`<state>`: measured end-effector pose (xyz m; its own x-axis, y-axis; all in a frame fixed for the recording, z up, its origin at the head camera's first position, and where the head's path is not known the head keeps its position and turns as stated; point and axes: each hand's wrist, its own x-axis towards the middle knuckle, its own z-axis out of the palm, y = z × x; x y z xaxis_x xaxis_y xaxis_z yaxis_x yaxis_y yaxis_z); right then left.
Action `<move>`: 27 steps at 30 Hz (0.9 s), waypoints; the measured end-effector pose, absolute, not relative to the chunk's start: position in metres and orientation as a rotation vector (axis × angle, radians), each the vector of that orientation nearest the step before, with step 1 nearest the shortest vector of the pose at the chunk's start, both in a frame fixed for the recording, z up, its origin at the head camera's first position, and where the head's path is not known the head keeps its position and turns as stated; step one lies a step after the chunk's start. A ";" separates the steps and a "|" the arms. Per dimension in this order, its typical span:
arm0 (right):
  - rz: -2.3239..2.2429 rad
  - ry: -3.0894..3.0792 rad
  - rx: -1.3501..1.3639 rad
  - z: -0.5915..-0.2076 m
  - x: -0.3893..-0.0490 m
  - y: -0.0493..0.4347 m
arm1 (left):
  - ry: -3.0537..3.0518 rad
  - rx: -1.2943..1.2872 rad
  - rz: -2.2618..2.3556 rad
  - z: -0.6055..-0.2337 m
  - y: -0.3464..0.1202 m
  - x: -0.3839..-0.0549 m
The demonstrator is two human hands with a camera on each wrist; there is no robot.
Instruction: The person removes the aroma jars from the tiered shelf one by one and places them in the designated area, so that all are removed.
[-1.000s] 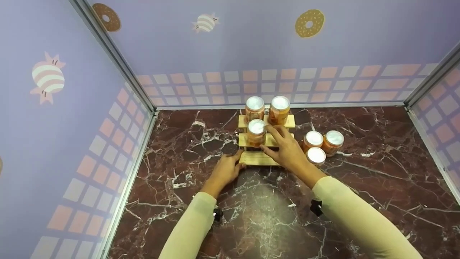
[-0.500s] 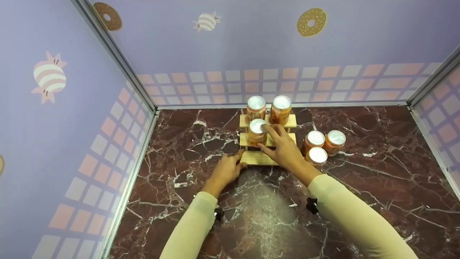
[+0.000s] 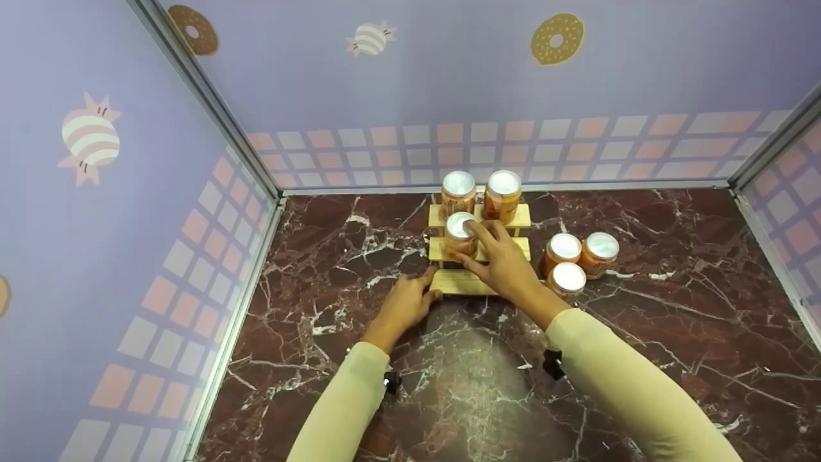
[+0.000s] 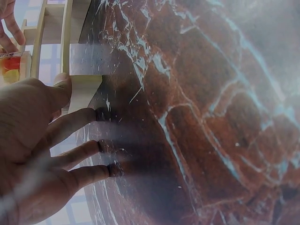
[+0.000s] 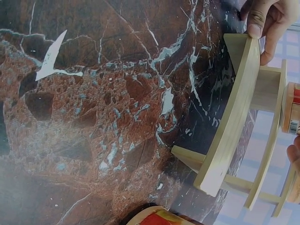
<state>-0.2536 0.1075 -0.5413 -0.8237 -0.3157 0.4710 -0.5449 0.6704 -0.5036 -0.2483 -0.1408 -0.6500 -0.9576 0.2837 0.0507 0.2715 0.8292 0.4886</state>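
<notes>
A three-tier wooden rack (image 3: 465,282) stands near the back wall. On its middle tier is an orange can (image 3: 457,244) with a silvery top, upright at the left end. My right hand (image 3: 507,264) holds this can from the right, fingers at the top rim and thumb low on the front. My left hand (image 3: 404,303) pinches the left end of the lowest tier; in the left wrist view its thumb (image 4: 62,91) lies against the wood, the other fingers spread close to the tabletop. Two similar cans, one left (image 3: 458,192) and one right (image 3: 502,196), stand on the top tier.
Three more orange cans (image 3: 564,247) stand grouped on the dark red marbled tabletop (image 3: 321,269), right of the rack. Lilac panels (image 3: 449,77) with metal-framed corners enclose the table at the back, left and right.
My right hand has shifted slightly left, its thumb and fingers coming further round the middle-tier can. My left hand stays at the rack's lower left end. The head view has moved a little.
</notes>
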 end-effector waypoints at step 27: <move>0.929 -2.538 0.699 -0.543 -0.261 0.102 | 2.910 0.377 0.702 -0.586 -0.129 -0.221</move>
